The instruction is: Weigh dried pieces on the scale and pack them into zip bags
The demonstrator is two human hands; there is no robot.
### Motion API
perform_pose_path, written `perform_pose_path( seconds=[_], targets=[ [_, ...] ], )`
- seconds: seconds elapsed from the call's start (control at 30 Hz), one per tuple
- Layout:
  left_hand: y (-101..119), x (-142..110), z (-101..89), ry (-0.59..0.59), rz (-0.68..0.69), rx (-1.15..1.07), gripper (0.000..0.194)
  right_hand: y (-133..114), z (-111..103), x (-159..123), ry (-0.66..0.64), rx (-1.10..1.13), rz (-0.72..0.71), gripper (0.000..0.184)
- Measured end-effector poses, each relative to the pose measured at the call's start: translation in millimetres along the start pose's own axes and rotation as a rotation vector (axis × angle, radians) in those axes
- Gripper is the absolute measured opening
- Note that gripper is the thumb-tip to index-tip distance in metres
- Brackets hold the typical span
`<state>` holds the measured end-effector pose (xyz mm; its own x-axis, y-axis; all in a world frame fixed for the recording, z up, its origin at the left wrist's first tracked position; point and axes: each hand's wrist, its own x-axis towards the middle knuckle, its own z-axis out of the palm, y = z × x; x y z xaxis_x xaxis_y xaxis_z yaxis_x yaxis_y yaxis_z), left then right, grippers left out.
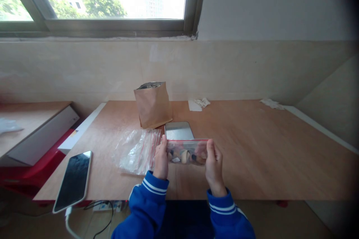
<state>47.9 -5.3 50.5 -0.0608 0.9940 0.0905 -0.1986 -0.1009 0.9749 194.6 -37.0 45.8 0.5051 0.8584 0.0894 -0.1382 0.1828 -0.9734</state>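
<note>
A clear zip-lock bag [186, 154] with a red seal strip is stretched between my two hands above the table. Inside it show mixed tan, dark and pinkish pieces and a small white packet. My left hand [160, 158] grips the bag's left end, thumb along the top corner. At the opposite end, my right hand [214, 164] pinches the right edge. Just beyond the bag lies a flat silver-grey device [178, 130], partly hidden by it. A pile of clear zip-lock bags [137, 153] lies beside my left hand. Behind stands an open brown paper pouch [153, 106].
On the wooden table [266, 149], a phone [73, 181] with a white cable [68, 220] overhangs the front left edge. White paper [195, 105] and a crumpled tissue [202, 102] lie near the wall. A red stool [36, 171] stands at the left.
</note>
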Motion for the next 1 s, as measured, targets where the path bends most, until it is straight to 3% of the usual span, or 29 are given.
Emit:
perform_pose_path(
  seconds=[0.1, 0.17, 0.27, 0.3, 0.37, 0.43, 0.5, 0.63, 0.7, 0.8, 0.9, 1.0],
  targets=[
    [16.1, 8.7, -3.7, -0.043, 0.018, 0.099, 0.055, -3.9, -12.9, 21.5, 0.08, 0.004, 0.04, 0.051],
    [28.3, 18.8, -16.8, 0.033, 0.156, 0.254, 0.054, -4.5, -34.2, 45.0, 0.188, -0.037, 0.015, 0.05],
    [40.1, 45.6, -51.2, 0.42, 0.381, 0.492, 0.043, -0.2, -78.3, 89.3, 0.297, -0.162, -0.019, 0.049],
    [41.0, 57.5, -64.5, 0.504, 0.423, 0.57, 0.054, 2.6, -93.3, 104.3, 0.273, -0.208, -0.009, 0.05],
    [37.5, 83.6, -89.3, 0.551, 0.481, 0.686, 0.083, 9.2, -118.8, 131.1, 0.235, -0.322, 0.025, 0.052],
    [27.6, 108.5, -108.3, 0.455, 0.442, 0.709, 0.101, 15.6, -135.1, 149.8, 0.242, -0.515, 0.019, 0.052],
    [13.4, 128.4, -120.0, 0.306, 0.309, 0.671, 0.107, 20.7, -140.3, 156.9, 0.296, -0.776, -0.06, 0.052],
    [-15.4, 149.5, -128.1, -0.013, 0.097, 0.515, 0.093, 31.4, -124.3, 136.1, 0.482, -1.214, -0.303, 0.067],
    [-25.3, 153.2, -129.3, -0.08, 0.101, 0.516, 0.074, 40.7, -112.0, 117.7, 0.351, -1.334, -0.333, 0.066],
    [-33.2, 154.1, -130.6, -0.049, 0.151, 0.596, 0.056, 58.6, -102.1, 102.3, 0.091, -1.452, -0.276, 0.055],
    [-36.2, 151.6, -130.8, -0.023, 0.183, 0.623, 0.051, 70.9, -105.7, 113.5, -0.077, -1.475, -0.259, 0.054],
    [-37.8, 148.0, -130.0, 0.0, 0.222, 0.612, 0.049, 62.7, -106.4, 135.7, -0.206, -1.428, -0.26, 0.052]
  ],
)
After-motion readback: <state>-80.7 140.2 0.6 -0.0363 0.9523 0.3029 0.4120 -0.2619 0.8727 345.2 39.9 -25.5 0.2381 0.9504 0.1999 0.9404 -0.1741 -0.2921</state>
